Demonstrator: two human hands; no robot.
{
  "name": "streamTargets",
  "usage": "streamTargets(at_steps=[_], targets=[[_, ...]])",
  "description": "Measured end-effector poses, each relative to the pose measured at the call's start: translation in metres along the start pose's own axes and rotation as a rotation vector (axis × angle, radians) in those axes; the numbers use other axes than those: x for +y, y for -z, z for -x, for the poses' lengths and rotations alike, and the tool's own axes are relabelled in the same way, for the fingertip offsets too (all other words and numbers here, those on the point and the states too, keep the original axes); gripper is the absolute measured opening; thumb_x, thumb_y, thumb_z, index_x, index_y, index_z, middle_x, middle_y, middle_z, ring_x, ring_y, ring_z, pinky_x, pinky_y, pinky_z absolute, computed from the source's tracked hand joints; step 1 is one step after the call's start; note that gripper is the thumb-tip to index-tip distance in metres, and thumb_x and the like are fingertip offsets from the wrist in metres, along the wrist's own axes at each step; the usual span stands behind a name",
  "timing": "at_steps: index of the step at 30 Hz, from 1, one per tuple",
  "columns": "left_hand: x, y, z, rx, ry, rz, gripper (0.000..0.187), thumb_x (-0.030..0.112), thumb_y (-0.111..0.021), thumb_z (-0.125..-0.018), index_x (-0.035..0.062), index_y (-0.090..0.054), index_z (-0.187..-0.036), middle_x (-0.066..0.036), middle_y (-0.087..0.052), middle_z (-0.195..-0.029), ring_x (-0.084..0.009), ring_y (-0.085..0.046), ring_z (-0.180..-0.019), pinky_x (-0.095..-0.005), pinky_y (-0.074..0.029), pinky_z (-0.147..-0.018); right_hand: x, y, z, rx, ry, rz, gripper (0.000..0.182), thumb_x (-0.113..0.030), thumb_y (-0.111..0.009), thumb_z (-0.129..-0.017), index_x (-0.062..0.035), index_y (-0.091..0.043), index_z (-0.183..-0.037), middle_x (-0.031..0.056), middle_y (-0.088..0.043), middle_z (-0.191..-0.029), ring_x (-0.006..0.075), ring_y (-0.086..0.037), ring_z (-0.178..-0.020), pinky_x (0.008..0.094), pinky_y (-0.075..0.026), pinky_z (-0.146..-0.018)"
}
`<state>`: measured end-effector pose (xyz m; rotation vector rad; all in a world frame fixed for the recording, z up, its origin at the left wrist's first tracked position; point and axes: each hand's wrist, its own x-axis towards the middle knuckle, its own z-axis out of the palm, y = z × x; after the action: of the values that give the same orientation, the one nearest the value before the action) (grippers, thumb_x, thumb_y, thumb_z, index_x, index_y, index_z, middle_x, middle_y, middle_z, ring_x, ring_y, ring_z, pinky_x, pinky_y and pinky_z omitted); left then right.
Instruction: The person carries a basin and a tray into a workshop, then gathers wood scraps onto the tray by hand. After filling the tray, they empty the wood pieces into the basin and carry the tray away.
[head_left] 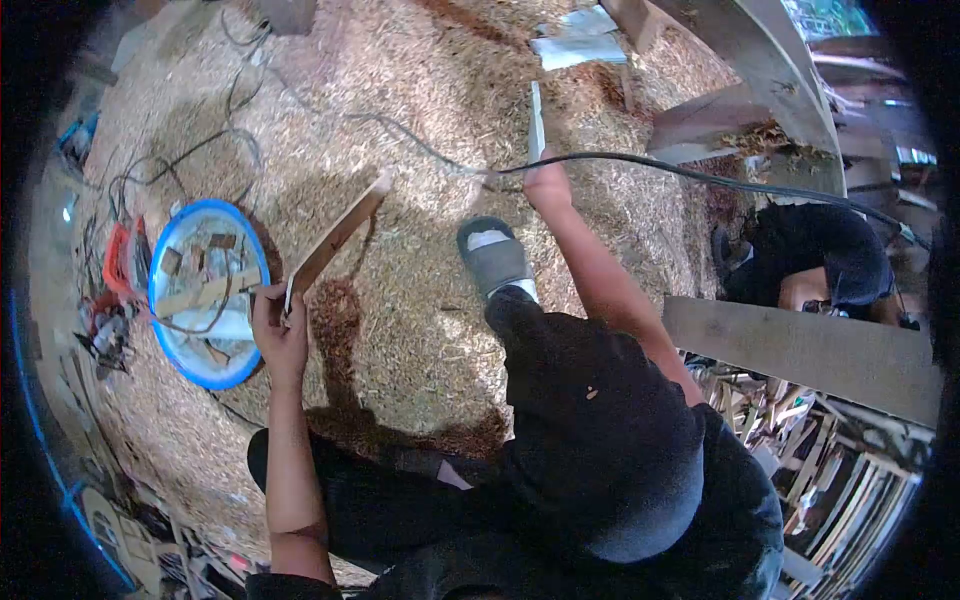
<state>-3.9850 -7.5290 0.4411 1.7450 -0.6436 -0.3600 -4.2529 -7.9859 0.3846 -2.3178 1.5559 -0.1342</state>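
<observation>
While seated on the sawdust floor (420, 330), left hand (277, 325) grips thin wooden board (335, 240) by its near end beside blue tub (160, 265); right hand (546, 182) clasps pale strip (536, 122). Both look light, stiff, likely splintery.

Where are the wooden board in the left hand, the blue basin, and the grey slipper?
wooden board (335, 240), head view, middle of its long edge
blue basin (262, 262), head view, right rim
grey slipper (492, 262), head view, top strap
</observation>
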Motion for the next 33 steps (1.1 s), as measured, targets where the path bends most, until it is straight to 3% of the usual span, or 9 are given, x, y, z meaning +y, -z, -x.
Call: streamTargets(at_steps=[7,9,13,15,19,24,27,28,33], targets=[[0.021,0.042,0.016,0.018,0.103,-0.019,0.010,0.001,-0.067,-0.102,0.0005,-0.062,-0.111,-0.001,-0.064,-0.099,-0.0087,-0.060,-0.091,-0.0249,-0.048,-0.083,-0.034,-0.020,0.011,0.097,0.271,0.063,0.027,-0.014,-0.063,-0.094,-0.0021,-0.055,-0.116,0.0295,-0.072,-0.100,0.0492,-0.071,-0.096,0.0559,-0.058,-0.079],[0.023,0.049,0.017,0.034,0.104,-0.074,0.009,0.002,-0.067,-0.103,0.0000,-0.063,-0.110,-0.002,-0.065,-0.098,-0.0085,-0.060,-0.089,-0.0251,-0.049,-0.082,-0.071,-0.007,0.023,-0.130,0.179,0.044,0.030,-0.013,-0.064,-0.093,-0.0016,-0.054,-0.119,0.0315,-0.071,-0.101,0.0499,-0.071,-0.100,0.0577,-0.056,-0.083],[0.006,0.045,0.011,0.082,0.058,-0.032,0.010,0.002,-0.068,-0.102,-0.0004,-0.063,-0.110,-0.002,-0.066,-0.097,-0.0091,-0.061,-0.090,-0.0259,-0.049,-0.082,-0.118,-0.007,0.050,-0.251,0.353,-0.007,0.035,-0.018,-0.066,-0.096,-0.0023,-0.053,-0.124,0.0334,-0.070,-0.103,0.0546,-0.068,-0.100,0.0599,-0.054,-0.085],[-0.002,0.045,0.008,0.087,0.034,-0.060,0.010,0.001,-0.068,-0.101,-0.0009,-0.063,-0.110,-0.003,-0.066,-0.099,-0.0103,-0.061,-0.091,-0.0264,-0.050,-0.083,-0.122,-0.010,0.052,-0.271,0.303,-0.002,0.035,-0.018,-0.065,-0.096,-0.0018,-0.054,-0.124,0.0338,-0.071,-0.103,0.0566,-0.067,-0.099,0.0619,-0.053,-0.086],[0.008,0.039,0.001,0.088,0.032,-0.057,0.009,0.000,-0.068,-0.101,-0.0012,-0.062,-0.109,-0.004,-0.065,-0.101,-0.0111,-0.061,-0.094,-0.0266,-0.050,-0.085,-0.100,-0.002,0.047,-0.046,0.300,-0.106,0.034,-0.020,-0.067,-0.096,-0.0018,-0.054,-0.122,0.0348,-0.070,-0.102,0.0565,-0.067,-0.099,0.0625,-0.053,-0.085],[0.020,0.039,0.000,0.126,-0.001,-0.011,0.009,-0.001,-0.065,-0.103,-0.0021,-0.061,-0.111,-0.006,-0.062,-0.104,-0.0129,-0.061,-0.098,-0.0273,-0.049,-0.092,-0.057,0.018,0.031,0.151,-0.007,-0.082,0.034,-0.021,-0.066,-0.098,-0.0002,-0.056,-0.123,0.0326,-0.071,-0.104,0.0551,-0.068,-0.100,0.0617,-0.053,-0.086],[0.013,0.043,0.000,0.140,-0.064,0.004,0.008,-0.002,-0.063,-0.104,-0.0027,-0.059,-0.112,-0.008,-0.061,-0.109,-0.0144,-0.060,-0.102,-0.0283,-0.049,-0.094,-0.006,-0.020,0.022,0.321,0.120,-0.067,0.035,-0.021,-0.064,-0.099,-0.0003,-0.059,-0.126,0.0320,-0.070,-0.109,0.0526,-0.068,-0.104,0.0608,-0.053,-0.090],[0.011,0.044,0.000,0.158,-0.077,0.001,0.008,-0.003,-0.063,-0.104,-0.0028,-0.060,-0.112,-0.007,-0.060,-0.108,-0.0147,-0.060,-0.100,-0.0283,-0.049,-0.094,0.000,-0.027,0.020,0.243,0.000,-0.066,0.036,-0.021,-0.063,-0.100,-0.0010,-0.060,-0.130,0.0307,-0.069,-0.113,0.0507,-0.067,-0.108,0.0590,-0.052,-0.092],[0.015,0.044,-0.004,0.135,-0.069,-0.042,0.010,-0.004,-0.064,-0.104,-0.0033,-0.061,-0.113,-0.007,-0.057,-0.103,-0.0146,-0.059,-0.096,-0.0274,-0.049,-0.090,-0.003,-0.037,0.006,0.276,-0.034,-0.064,0.035,-0.020,-0.063,-0.100,0.0002,-0.061,-0.128,0.0305,-0.070,-0.110,0.0517,-0.067,-0.105,0.0582,-0.052,-0.090]])
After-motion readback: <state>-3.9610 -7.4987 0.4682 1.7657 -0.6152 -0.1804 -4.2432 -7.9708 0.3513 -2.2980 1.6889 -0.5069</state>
